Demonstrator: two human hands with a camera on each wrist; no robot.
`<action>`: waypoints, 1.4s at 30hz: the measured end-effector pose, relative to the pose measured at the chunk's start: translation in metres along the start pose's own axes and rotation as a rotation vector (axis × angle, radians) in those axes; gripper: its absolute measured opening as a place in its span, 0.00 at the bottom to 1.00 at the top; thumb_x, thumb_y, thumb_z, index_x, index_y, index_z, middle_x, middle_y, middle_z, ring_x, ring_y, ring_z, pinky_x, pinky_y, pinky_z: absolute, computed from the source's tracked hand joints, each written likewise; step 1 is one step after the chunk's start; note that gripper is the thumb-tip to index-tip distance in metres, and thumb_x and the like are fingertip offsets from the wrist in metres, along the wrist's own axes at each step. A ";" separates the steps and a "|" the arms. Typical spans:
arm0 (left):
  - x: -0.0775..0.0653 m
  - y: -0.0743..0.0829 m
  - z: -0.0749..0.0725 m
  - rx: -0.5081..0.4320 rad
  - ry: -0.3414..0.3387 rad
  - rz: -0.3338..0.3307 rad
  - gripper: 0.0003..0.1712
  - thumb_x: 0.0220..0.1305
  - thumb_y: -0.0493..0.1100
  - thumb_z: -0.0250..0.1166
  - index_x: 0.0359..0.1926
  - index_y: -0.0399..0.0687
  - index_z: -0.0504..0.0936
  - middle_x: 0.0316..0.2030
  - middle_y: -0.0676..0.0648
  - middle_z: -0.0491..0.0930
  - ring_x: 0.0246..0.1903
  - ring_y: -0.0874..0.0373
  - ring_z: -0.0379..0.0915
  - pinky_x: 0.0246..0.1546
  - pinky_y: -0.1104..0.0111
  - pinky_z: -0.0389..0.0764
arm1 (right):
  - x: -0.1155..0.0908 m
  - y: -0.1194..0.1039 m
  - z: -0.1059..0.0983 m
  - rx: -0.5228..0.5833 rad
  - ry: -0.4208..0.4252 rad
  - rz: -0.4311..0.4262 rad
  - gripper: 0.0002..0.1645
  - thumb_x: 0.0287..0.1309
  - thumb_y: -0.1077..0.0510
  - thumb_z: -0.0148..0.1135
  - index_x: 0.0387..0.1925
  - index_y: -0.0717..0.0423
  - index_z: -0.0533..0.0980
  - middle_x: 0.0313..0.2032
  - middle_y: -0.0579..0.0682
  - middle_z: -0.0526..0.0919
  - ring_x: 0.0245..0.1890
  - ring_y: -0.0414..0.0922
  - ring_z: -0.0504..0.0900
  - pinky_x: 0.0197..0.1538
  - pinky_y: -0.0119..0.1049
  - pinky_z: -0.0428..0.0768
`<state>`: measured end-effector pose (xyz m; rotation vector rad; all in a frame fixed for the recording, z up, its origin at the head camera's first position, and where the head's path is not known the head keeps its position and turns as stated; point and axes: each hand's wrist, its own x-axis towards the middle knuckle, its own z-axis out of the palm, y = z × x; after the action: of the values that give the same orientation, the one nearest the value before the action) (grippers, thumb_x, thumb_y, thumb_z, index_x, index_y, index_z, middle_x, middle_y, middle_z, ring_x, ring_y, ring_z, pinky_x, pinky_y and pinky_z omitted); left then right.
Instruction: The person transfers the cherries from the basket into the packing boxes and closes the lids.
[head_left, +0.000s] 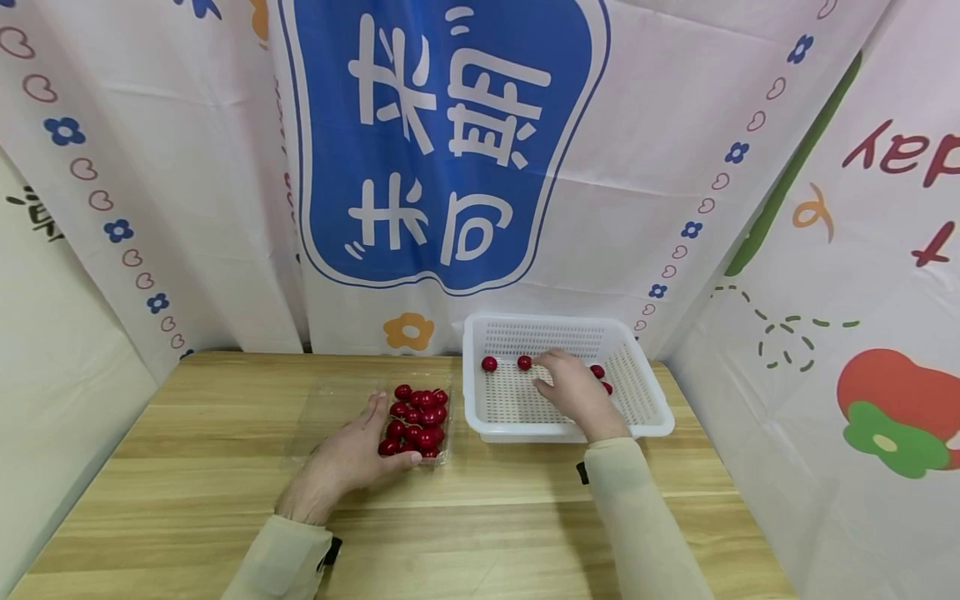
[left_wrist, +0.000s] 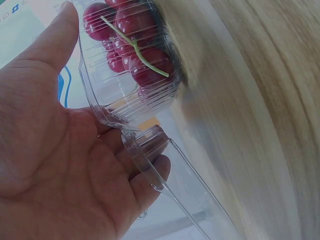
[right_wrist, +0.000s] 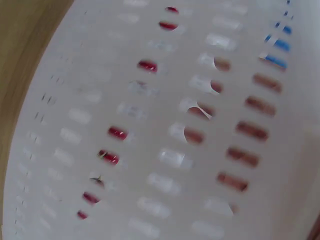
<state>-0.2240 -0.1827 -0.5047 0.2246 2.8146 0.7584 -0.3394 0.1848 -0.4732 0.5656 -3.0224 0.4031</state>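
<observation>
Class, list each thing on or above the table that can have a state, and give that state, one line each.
Clear plastic clamshell box: open, holding cherries
Lid: folded back from the box
Boxed cherries: heaped together
White perforated basket: upright, open-topped
Basket cherries: loose, four visible
Left hand: touching the box, thumb spread
Right hand: reaching into the basket

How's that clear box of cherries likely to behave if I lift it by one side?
The clear box looks like thin plastic, so it would probably flex under a pinch. Its attached lid is folded open and may swing or drag. The cherries are round, glossy and piled loose, so they could well roll if it tilts.
</observation>
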 end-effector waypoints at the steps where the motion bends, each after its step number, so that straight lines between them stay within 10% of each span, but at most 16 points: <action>1: 0.000 0.000 0.000 0.000 -0.001 -0.001 0.75 0.76 0.72 0.76 0.94 0.27 0.46 0.94 0.25 0.45 0.87 0.18 0.61 0.83 0.29 0.75 | 0.000 0.004 0.001 0.002 -0.007 0.015 0.25 0.81 0.57 0.75 0.72 0.61 0.86 0.73 0.61 0.89 0.75 0.61 0.88 0.81 0.60 0.85; 26: 0.001 -0.001 -0.001 0.006 -0.006 0.009 0.75 0.76 0.74 0.75 0.94 0.27 0.46 0.94 0.25 0.45 0.87 0.18 0.61 0.82 0.29 0.76 | -0.009 0.067 -0.002 0.037 -0.092 0.298 0.27 0.81 0.58 0.73 0.72 0.69 0.83 0.68 0.70 0.88 0.71 0.68 0.87 0.81 0.66 0.83; 42: 0.001 -0.002 -0.001 0.001 -0.009 0.007 0.75 0.77 0.73 0.75 0.94 0.27 0.46 0.94 0.25 0.45 0.87 0.17 0.61 0.83 0.29 0.76 | -0.009 0.069 0.001 0.041 -0.173 0.347 0.24 0.77 0.65 0.71 0.69 0.70 0.85 0.68 0.70 0.90 0.72 0.69 0.87 0.79 0.65 0.85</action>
<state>-0.2253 -0.1841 -0.5052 0.2372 2.8069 0.7556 -0.3554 0.2495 -0.4922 0.0757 -3.2900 0.4506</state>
